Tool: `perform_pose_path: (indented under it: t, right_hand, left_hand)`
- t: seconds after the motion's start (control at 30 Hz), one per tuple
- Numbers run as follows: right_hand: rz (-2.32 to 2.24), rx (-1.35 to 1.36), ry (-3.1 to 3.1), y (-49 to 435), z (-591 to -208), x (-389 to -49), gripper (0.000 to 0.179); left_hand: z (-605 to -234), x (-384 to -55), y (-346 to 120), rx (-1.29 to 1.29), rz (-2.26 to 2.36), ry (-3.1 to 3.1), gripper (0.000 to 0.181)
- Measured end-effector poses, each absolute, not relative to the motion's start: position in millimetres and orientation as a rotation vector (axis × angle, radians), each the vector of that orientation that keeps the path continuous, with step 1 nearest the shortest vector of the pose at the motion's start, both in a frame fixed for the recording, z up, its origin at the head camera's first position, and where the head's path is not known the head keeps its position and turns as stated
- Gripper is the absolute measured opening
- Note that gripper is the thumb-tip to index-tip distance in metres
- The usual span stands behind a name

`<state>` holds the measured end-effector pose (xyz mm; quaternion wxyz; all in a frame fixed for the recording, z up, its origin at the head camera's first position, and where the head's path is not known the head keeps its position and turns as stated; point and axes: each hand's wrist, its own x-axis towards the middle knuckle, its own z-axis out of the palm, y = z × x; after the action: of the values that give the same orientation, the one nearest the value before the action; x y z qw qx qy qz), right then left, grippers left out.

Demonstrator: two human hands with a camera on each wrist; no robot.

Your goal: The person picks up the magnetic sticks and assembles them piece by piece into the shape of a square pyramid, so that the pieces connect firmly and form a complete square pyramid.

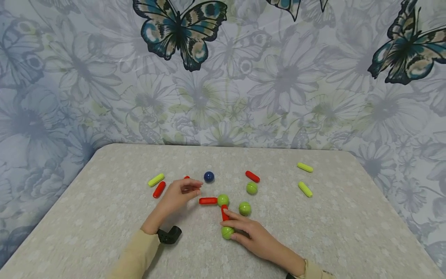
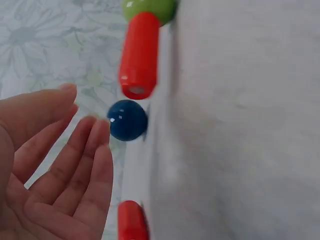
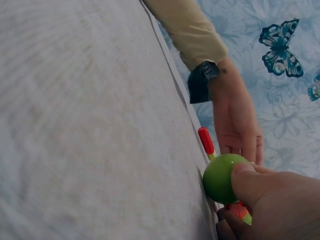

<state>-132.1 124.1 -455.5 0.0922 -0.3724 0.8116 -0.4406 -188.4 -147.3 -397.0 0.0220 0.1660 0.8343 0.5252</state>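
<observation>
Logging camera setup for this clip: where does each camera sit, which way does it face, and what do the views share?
Head: above the table, looking forward and down; shows both forearms, the left hand and the right hand holding a green ball.
Left wrist: beside the left hand, looking past the open fingers at the blue ball and a red stick.
Right wrist: behind the right hand, along the tabletop; shows the green ball in its grip.
Shared: head and right wrist both show that green ball and the left hand.

Red rods, green balls and blue ball: smooth, glossy plastic by the look. Table: matt, faintly textured covering. Sleeve: soft matt cloth.
</observation>
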Motion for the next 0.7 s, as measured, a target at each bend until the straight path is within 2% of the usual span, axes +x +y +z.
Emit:
perform_pose_path:
  t: [0.17, 0.3, 0.5, 0.7]
  right_hand:
    - [-1.326, -1.123, 2.404, 123, -456, -132, 0.038]
    - [-1.332, -1.153, 2.412, 125, -458, -132, 0.038]
    - [-1.319, -1.146, 2.4, 124, -458, -134, 0.038]
    - [-1.334, -1.157, 2.402, 124, -457, -133, 0.037]
  left_hand:
    - [-400, -209, -137, 0.541, 1.709, 2.546, 0.033]
    - [-411, -232, -125, 0.641, 1.658, 2.545, 0.038]
    - [-408, -251, -112, 0.644, 1.528, 2.656, 0.041]
    - [-395, -262, -80, 0.862, 1.303, 2.529, 0.041]
